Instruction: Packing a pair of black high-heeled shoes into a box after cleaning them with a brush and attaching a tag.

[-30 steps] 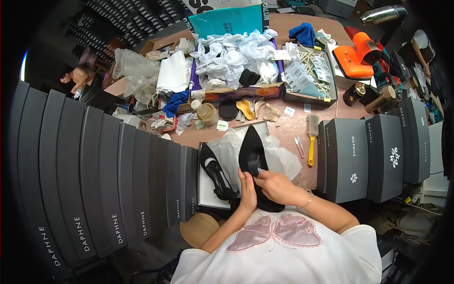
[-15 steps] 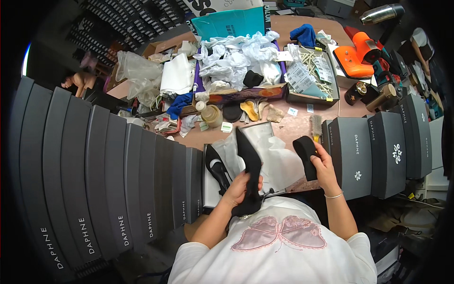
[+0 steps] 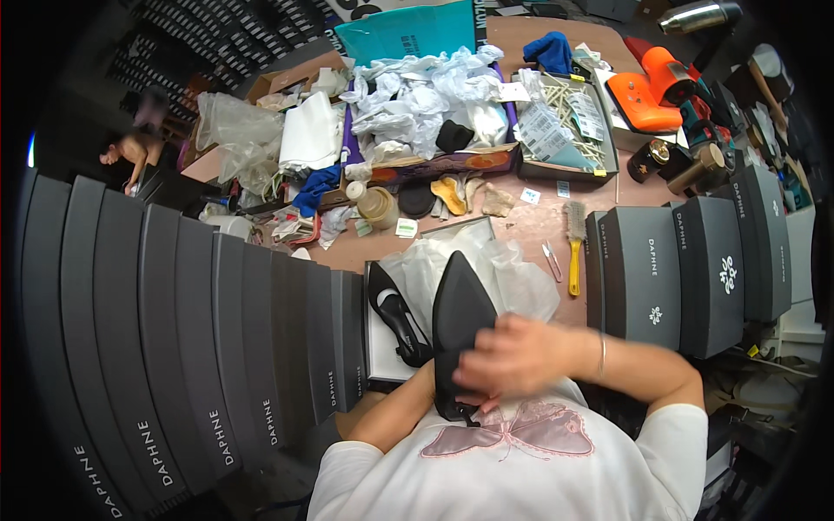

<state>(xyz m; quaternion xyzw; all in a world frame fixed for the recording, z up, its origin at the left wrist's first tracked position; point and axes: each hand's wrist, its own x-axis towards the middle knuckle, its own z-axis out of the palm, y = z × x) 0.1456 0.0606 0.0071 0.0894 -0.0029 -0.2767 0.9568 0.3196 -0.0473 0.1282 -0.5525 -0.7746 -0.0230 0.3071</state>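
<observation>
Black pointed shoe [image 3: 459, 321] sits in the right hand's [image 3: 512, 358] grip, left hand hidden behind it, open shoebox [image 3: 382, 365] beside.

Black pointed pump [image 3: 458, 317] toe up, its mate [image 3: 398, 318] lying in box [image 3: 380, 375]
</observation>
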